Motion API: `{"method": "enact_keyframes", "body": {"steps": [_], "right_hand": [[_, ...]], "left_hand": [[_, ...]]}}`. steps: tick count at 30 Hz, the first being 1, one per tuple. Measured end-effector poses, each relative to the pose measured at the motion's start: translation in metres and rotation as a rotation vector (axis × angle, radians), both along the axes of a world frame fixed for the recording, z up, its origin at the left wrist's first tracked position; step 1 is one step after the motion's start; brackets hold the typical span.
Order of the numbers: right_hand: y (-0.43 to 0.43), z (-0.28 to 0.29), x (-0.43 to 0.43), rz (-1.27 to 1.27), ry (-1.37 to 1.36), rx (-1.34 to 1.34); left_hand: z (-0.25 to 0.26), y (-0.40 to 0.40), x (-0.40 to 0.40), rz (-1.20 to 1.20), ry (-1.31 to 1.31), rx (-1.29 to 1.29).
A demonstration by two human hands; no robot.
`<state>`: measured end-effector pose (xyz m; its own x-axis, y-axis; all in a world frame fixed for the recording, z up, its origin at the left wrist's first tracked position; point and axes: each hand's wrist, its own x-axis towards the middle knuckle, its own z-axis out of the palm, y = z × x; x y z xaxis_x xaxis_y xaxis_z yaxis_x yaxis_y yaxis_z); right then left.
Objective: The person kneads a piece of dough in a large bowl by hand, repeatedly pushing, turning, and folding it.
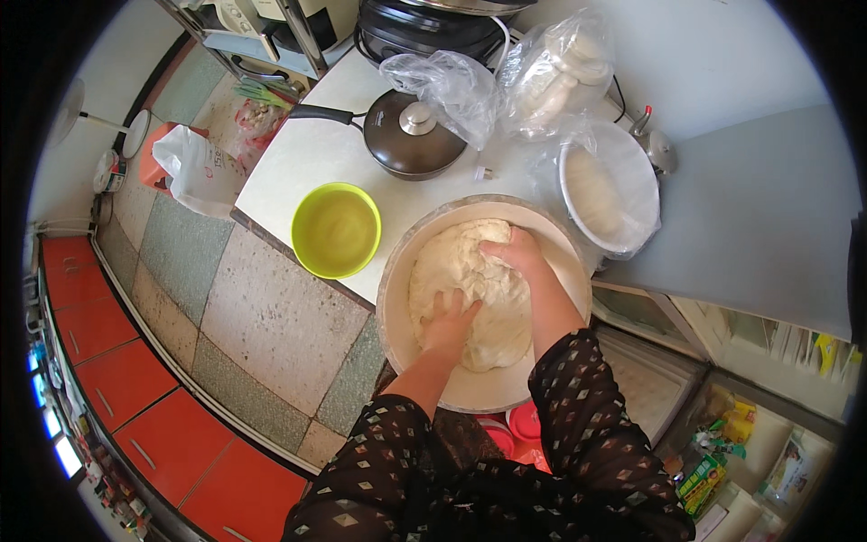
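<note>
A large mass of pale, lumpy dough fills much of a wide, round, light-coloured basin at the table's edge. My left hand rests on the dough's left side, its fingers spread and fingertips pressed into the surface. At the far right edge of the dough, my right hand grips it. The right thumb lies on top, while the other fingers are largely hidden. Left of the basin, a lime-green bowl holds yellowish liquid.
Behind the basin stands a dark lidded frying pan, its handle pointing left. A plastic-covered white tub holds pale flour-like contents. A clear bag and a black appliance sit farther back. Red cabinets line the left.
</note>
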<state>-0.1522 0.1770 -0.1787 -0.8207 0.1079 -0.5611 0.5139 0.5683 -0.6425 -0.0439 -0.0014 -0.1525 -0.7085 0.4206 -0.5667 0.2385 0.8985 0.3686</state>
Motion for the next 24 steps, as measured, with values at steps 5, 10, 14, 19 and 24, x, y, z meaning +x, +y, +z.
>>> {"method": "enact_keyframes", "body": {"steps": [5,10,14,19,24], "right_hand": [[-0.018,0.018,0.002,-0.05,-0.063,-0.125],[-0.049,0.055,0.044,0.339,0.235,0.445],[-0.058,0.088,0.081,0.459,0.453,0.405],[-0.031,0.105,0.067,0.309,0.488,0.357],[-0.014,0.055,-0.01,0.163,-0.238,0.084]], "left_hand": [[-0.011,0.0,0.002,0.018,0.056,-0.005],[-0.012,0.004,0.0,0.028,0.08,-0.002],[-0.011,0.005,-0.007,0.014,-0.032,-0.056],[-0.014,0.0,-0.001,0.054,0.099,0.016],[-0.005,0.003,-0.005,0.021,0.136,-0.013]]}}
